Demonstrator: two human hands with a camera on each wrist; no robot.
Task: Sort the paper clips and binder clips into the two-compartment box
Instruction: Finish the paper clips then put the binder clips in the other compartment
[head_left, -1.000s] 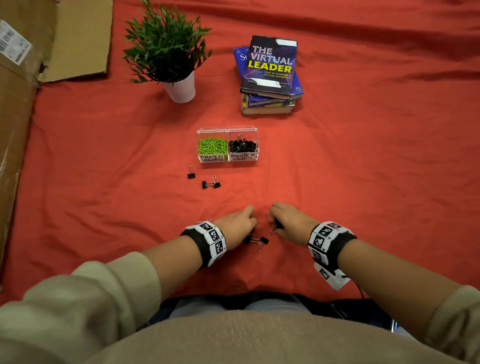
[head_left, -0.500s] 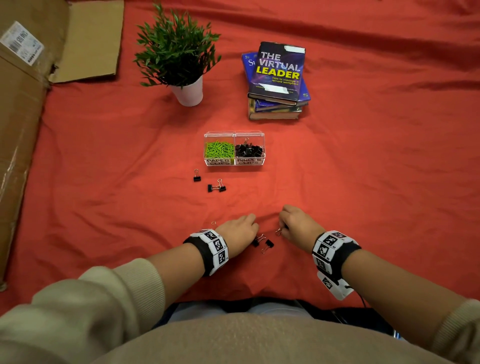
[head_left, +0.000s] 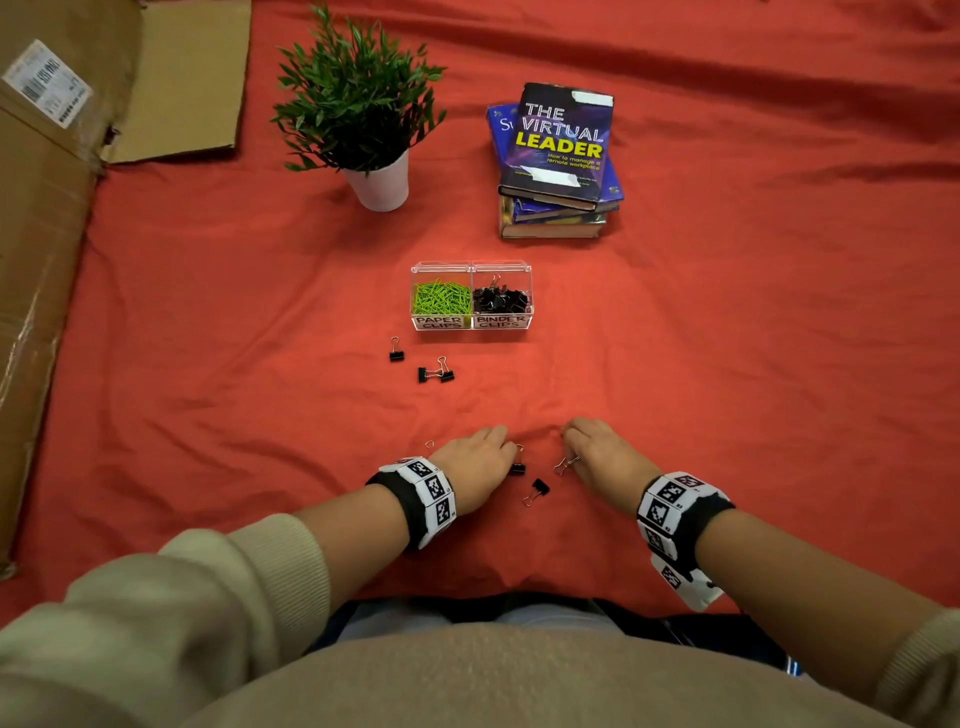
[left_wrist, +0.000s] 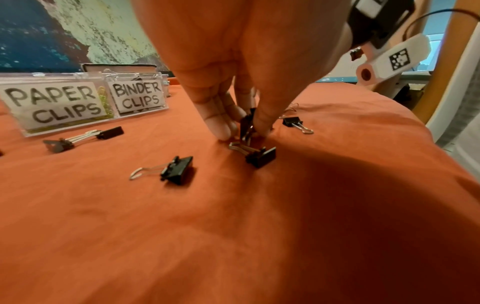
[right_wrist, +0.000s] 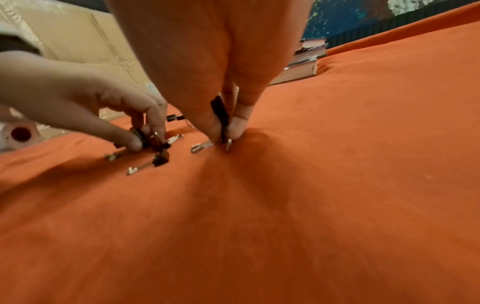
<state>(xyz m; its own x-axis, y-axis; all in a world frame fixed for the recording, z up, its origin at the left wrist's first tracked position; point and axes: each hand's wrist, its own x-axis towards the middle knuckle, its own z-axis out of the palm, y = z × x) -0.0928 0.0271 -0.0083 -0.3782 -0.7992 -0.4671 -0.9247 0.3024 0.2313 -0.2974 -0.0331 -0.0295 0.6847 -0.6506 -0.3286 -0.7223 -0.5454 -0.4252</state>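
Note:
A clear two-compartment box (head_left: 524, 270) holds green paper clips (head_left: 440, 297) on the left and black binder clips (head_left: 501, 300) on the right. Loose binder clips lie before it (head_left: 396, 353) (head_left: 435, 372) and between my hands (head_left: 538, 488). My left hand (head_left: 483, 454) pinches a black binder clip (left_wrist: 246, 125) against the cloth, another clip (left_wrist: 261, 157) just beside its fingertips. My right hand (head_left: 587, 447) pinches a binder clip (right_wrist: 221, 115) upright, its wire handles (head_left: 565, 462) sticking out.
Red cloth (head_left: 727, 364) covers the whole surface. A potted plant (head_left: 363, 114) and a stack of books (head_left: 558, 161) stand beyond the box. Flattened cardboard (head_left: 47, 234) runs along the left edge.
The right hand has shifted slightly to the right with its clip, widening the gap between the hands. The left hand stays at the clips near the middle.

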